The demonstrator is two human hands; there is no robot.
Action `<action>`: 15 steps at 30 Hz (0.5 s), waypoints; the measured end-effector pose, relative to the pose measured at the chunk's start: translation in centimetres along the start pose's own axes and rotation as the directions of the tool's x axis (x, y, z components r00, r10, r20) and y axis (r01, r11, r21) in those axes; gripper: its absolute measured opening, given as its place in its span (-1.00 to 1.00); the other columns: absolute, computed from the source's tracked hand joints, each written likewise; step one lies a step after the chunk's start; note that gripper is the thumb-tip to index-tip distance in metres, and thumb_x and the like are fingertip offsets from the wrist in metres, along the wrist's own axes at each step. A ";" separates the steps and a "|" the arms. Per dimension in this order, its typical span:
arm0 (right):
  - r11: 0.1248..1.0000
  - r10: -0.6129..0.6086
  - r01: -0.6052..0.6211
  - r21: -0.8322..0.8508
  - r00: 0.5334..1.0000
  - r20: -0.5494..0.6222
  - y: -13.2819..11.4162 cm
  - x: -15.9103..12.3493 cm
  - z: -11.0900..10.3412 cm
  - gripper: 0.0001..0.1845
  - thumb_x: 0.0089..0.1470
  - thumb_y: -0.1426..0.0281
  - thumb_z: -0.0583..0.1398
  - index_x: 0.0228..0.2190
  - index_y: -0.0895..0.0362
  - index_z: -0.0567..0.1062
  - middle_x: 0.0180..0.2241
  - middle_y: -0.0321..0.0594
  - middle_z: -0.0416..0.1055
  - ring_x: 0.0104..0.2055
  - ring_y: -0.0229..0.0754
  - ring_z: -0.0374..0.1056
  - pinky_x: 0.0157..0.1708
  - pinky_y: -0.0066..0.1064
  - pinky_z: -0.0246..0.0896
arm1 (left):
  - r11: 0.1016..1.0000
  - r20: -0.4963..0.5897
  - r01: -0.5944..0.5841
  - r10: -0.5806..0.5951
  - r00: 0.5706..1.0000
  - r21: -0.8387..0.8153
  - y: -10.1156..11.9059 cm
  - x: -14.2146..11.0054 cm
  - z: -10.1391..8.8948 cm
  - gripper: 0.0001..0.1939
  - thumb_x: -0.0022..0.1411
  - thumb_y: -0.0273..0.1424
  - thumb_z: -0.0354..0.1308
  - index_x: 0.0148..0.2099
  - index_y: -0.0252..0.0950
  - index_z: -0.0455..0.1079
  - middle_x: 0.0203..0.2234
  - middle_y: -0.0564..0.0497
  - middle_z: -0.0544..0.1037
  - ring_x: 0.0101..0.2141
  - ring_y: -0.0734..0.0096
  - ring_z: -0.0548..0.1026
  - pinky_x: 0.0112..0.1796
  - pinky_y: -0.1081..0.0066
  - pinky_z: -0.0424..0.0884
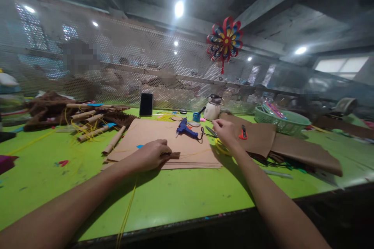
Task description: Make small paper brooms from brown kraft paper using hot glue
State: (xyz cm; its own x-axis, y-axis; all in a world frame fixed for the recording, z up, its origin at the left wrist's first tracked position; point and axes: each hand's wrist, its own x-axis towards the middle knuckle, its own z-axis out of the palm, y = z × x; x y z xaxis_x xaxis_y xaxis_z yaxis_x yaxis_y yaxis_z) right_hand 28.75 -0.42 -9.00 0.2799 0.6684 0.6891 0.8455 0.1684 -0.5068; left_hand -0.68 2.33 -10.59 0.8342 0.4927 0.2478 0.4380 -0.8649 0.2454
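My left hand is closed on a small folded piece of brown paper, above a stack of brown paper sheets. A thin yellow string runs from that piece toward the right. My right hand has its fingers pinched together, just past the stack's right edge; what they hold, if anything, I cannot make out. Close to its fingertips lies a dark, blade-like tool. Beneath the wrist is a yellow loop. A blue glue gun rests on the sheets between my hands.
Rolled brown paper tubes tangled with yellow string lie at left. A phone leans against the perforated screen. A white jug and a green basket stand farther back. An orange cutter lies on brown paper at right.
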 end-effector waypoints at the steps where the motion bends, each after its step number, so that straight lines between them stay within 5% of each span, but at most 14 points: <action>1: 1.000 -0.011 0.011 0.003 1.000 0.001 -0.2 -0.2 0.2 -0.65 0.04 0.28 0.04 -0.52 0.21 0.52 -0.55 -0.16 0.45 -0.49 -0.21 0.30 -0.46 -0.46 0.07 | 1.000 0.010 0.001 -0.002 1.000 0.002 0.0 0.0 0.0 -0.60 0.28 -0.17 -0.13 -0.20 -0.25 0.48 -0.42 -0.04 0.38 -0.41 0.40 0.34 -0.36 0.45 0.22; 7: 0.988 -0.149 0.145 0.051 0.984 0.100 -1.8 -1.7 2.0 -0.68 0.10 0.30 0.04 -0.53 0.17 0.49 -0.52 -0.19 0.44 -0.48 -0.26 0.27 -0.43 -0.48 0.06 | 0.999 0.040 0.009 -0.011 0.999 0.044 0.0 0.2 -0.3 -0.63 0.29 -0.21 -0.13 -0.17 -0.23 0.47 -0.41 -0.04 0.36 -0.40 0.40 0.33 -0.38 0.45 0.20; 11: 0.952 -0.304 0.281 0.122 0.916 0.261 -3.2 -3.5 3.5 -0.63 0.12 0.28 0.04 -0.61 0.17 0.43 -0.60 -0.23 0.37 -0.56 -0.30 0.19 -0.50 -0.48 -0.01 | 0.999 0.035 0.006 -0.008 0.999 0.050 -0.3 0.2 -0.1 -0.62 0.29 -0.20 -0.14 -0.18 -0.23 0.47 -0.42 -0.03 0.36 -0.41 0.41 0.33 -0.39 0.45 0.20; 15: 0.921 -0.390 0.367 0.132 0.882 0.264 -4.0 -4.6 4.2 -0.57 0.14 0.25 0.03 -0.67 0.18 0.39 -0.67 -0.29 0.29 -0.62 -0.35 0.09 -0.54 -0.48 -0.07 | 0.998 0.016 0.006 -0.007 1.000 0.056 -0.7 0.2 0.2 -0.61 0.28 -0.17 -0.13 -0.20 -0.23 0.48 -0.43 -0.03 0.37 -0.41 0.40 0.33 -0.39 0.45 0.20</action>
State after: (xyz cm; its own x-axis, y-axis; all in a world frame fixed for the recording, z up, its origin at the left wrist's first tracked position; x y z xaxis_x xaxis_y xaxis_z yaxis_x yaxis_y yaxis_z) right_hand 22.15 -1.19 -12.31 -0.2027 0.7157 0.6683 0.8210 0.4962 -0.2823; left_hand -0.77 3.01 -10.91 0.8366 0.4968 0.2309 0.4608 -0.8661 0.1940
